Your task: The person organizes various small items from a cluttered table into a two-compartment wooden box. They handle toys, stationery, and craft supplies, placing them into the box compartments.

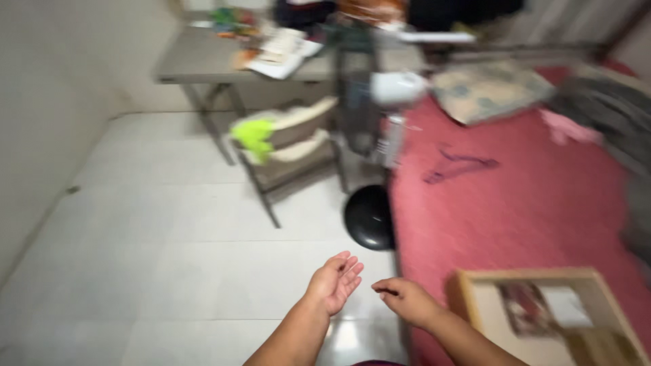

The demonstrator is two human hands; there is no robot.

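— Where do the hands sit?
— The left hand [333,280] is just left of the right hand [405,300], over the pale tiled floor [169,237].
— And to the right?
— The pink-covered bed [529,203], with the shallow light wooden box [475,288] on its near edge; the grey folding table [203,64] stands behind.

home bedroom | red-sheeted bed [542,196] | pillow [491,89] | cluttered table [203,64] | fan [380,122]

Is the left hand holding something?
No, the left hand is open and empty above the white floor, close to the right hand.
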